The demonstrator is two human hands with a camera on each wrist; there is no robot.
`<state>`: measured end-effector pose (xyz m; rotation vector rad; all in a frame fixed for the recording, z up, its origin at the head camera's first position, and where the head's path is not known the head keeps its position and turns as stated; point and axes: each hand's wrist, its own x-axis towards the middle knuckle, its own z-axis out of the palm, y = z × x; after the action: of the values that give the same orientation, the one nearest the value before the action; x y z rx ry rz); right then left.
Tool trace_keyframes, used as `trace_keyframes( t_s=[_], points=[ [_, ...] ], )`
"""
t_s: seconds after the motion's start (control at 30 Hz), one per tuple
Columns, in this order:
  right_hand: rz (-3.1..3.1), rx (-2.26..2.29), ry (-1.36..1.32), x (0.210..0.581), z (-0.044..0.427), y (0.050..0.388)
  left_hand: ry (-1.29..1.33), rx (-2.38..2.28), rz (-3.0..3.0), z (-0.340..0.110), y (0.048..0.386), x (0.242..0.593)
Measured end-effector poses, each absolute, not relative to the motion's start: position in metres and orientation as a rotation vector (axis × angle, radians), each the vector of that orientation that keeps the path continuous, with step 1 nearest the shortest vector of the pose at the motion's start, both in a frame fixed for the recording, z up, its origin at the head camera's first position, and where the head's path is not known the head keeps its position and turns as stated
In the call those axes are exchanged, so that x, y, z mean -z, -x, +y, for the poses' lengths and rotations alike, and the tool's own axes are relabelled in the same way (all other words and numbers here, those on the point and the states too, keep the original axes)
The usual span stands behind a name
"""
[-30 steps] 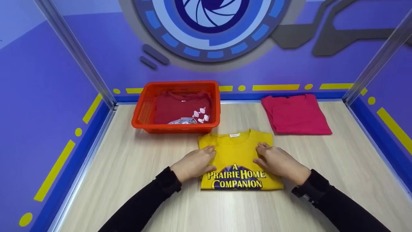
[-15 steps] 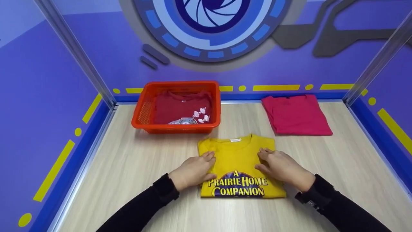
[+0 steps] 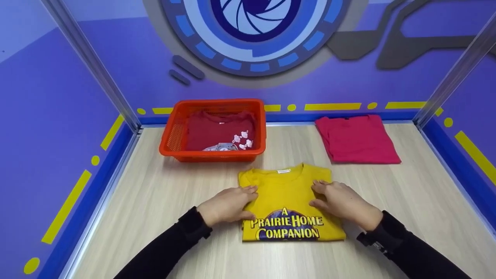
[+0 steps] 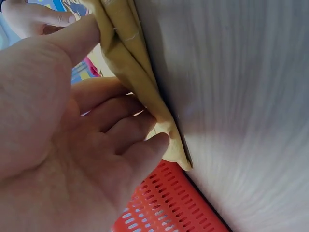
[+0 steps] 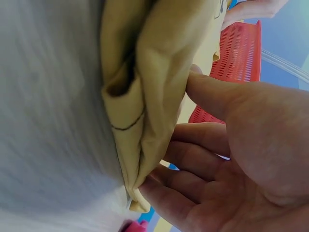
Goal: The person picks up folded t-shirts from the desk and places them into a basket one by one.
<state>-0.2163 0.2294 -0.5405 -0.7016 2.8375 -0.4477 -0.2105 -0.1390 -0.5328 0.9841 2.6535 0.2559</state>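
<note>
A folded yellow T-shirt [image 3: 286,193] with printed lettering lies flat on the table, collar facing the back wall. My left hand [image 3: 228,205] rests on its left side, fingertips and thumb touching the cloth. On the right side, my right hand [image 3: 347,203] touches the shirt in the same manner. In the left wrist view the fingers [image 4: 111,113] lie lightly bent against the top of the folded edge [image 4: 135,72], not wrapped under it. Stacked fold layers of the shirt [image 5: 164,96] show in the right wrist view, with the right fingers [image 5: 188,181] against their upper side.
Behind the shirt, to the left, stands an orange-red plastic basket [image 3: 211,155] with a folded dark red T-shirt [image 3: 217,130] inside. A folded pink-red shirt [image 3: 358,141] lies at the back right. Blue-purple panels [image 3: 128,58] wall the wooden table [image 3: 155,205] at back and sides.
The yellow T-shirt has slid a little toward me under both hands. Most recently the left hand has shifted slightly left. The basket and the pink-red shirt stay put.
</note>
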Motion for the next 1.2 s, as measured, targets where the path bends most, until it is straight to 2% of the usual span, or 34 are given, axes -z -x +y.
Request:
trace_keyframes(
  t_s=[0.13, 0.27, 0.57, 0.77, 0.97, 1.2],
  points=[
    [2.828, 0.554, 0.639, 0.535, 0.231, 0.223, -0.964, -0.465, 2.702, -0.142, 0.221, 0.535],
    [2.91, 0.646, 0.587, 0.53, 0.234, 0.235, -0.831, -0.65, 2.809, -0.145, 0.233, 0.535],
    [3.067, 0.539, 0.532, 0.523, 0.238, 0.266, -0.535, -0.658, 2.96, -0.137, 0.253, 0.532],
    [2.946, 0.385, 0.649, 0.534, 0.233, 0.279, -0.468, -0.563, 2.908, -0.128, 0.261, 0.541],
    [2.919, 0.347, 0.657, 0.541, 0.23, 0.283, -0.477, -0.479, 2.856, -0.123, 0.265, 0.543],
    [2.823, 0.499, 0.612, 0.545, 0.23, 0.286, -0.464, -0.673, 2.716, -0.125, 0.275, 0.541]
  ],
)
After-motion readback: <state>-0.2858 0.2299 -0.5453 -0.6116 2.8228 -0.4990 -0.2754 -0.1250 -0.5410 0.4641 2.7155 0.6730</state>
